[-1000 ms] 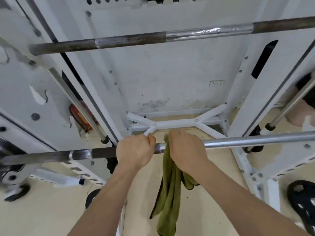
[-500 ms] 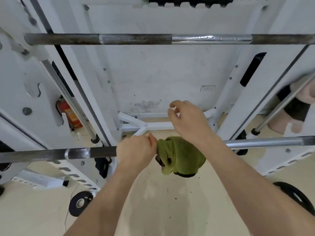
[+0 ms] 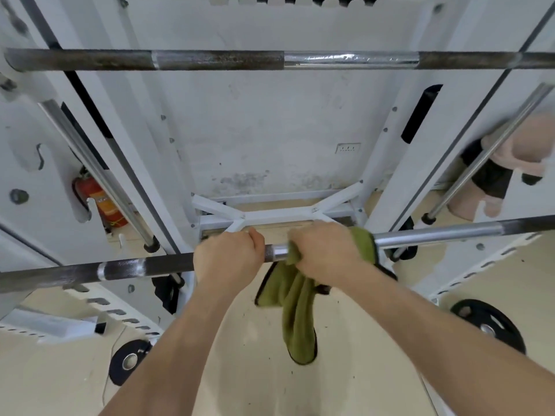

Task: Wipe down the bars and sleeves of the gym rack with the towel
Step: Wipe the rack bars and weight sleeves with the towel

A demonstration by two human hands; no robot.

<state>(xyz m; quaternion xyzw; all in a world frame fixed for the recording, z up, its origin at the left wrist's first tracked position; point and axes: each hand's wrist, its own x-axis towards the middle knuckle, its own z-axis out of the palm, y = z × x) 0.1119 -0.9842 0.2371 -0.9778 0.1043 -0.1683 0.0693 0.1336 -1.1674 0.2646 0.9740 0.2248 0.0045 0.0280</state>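
I see a beige floor (image 3: 375,340) and a scuffed white wall (image 3: 270,130) behind the white gym rack (image 3: 387,163). Two horizontal barbells: upper barbell (image 3: 210,60) across the top, lower barbell (image 3: 435,231) mid-frame. Two black weight plates (image 3: 488,328) lie on the floor, lower left and lower right. One red fire extinguisher (image 3: 102,199) at left. My left hand (image 3: 226,259) is fisted bare round the lower barbell; my right hand (image 3: 326,250), beside it, clamps the green towel (image 3: 295,307) onto it, the rest hanging below centre.
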